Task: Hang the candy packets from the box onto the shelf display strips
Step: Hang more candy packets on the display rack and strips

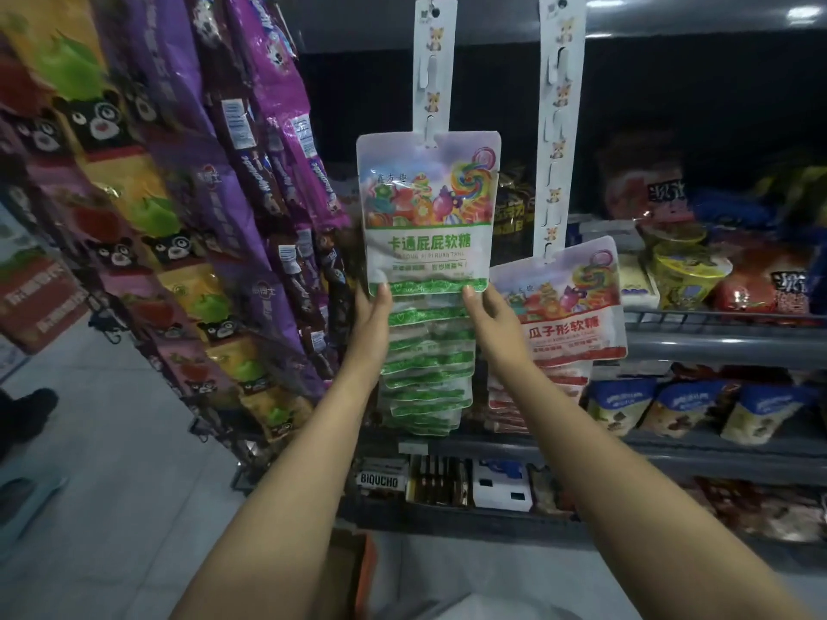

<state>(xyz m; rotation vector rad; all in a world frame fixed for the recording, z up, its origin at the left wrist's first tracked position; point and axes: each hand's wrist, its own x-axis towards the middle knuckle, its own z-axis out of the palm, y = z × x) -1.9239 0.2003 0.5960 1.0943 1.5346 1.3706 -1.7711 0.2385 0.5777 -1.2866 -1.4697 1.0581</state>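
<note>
Now both hands are up at the green candy packet (428,212), left hand (373,308) pinching its seven o'clock corner, right hand (485,306) its five o'clock corner. Its hang hole sits at twelve on the left display strip (433,69). Best keep it level, seat the tab fully, then let go.

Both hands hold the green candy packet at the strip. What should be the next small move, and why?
Probably let go: the green packet seems already hooked on the left strip, while the left hand and right hand pinch only its bottom corners.
</note>
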